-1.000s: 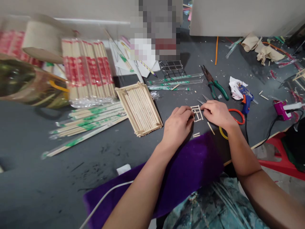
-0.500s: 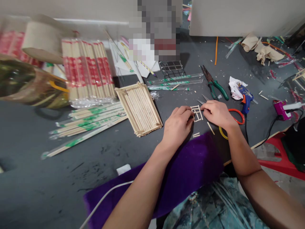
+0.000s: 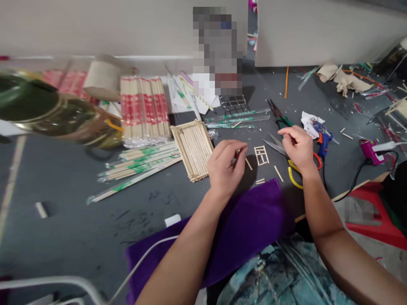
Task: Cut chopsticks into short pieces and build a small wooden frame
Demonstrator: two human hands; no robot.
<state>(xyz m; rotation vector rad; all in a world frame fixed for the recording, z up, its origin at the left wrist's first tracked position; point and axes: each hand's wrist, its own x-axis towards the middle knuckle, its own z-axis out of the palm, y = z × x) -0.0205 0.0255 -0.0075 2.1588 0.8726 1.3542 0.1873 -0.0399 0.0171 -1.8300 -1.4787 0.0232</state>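
Observation:
A small ladder-like frame of thin wooden sticks [image 3: 261,156] lies flat on the dark table between my hands, touched by neither. My left hand [image 3: 227,167] is left of it, fingers loosely bent and a gap between thumb and forefinger; nothing shows in it. To the right of the frame, my right hand [image 3: 298,148] hovers above the scissors [image 3: 276,146], forefinger partly stretched and the others curled, with no held thing visible. Short cut sticks [image 3: 279,173] lie around the frame. A shallow tray built of wooden chopsticks [image 3: 194,150] sits just beyond my left hand, which hides its corner.
Pliers [image 3: 280,114] and a blue glue gun [image 3: 323,144] lie near my right hand. Wrapped chopsticks [image 3: 144,112] fill the left, beside a blurred green bottle [image 3: 28,99]. A purple cloth [image 3: 244,228] covers the front edge. A black wire grid [image 3: 234,103] is at the back.
Both hands have come off the small stick frame and moved apart: my left hand leftward, my right hand to the right and slightly up. The view has shifted, showing more of the left side.

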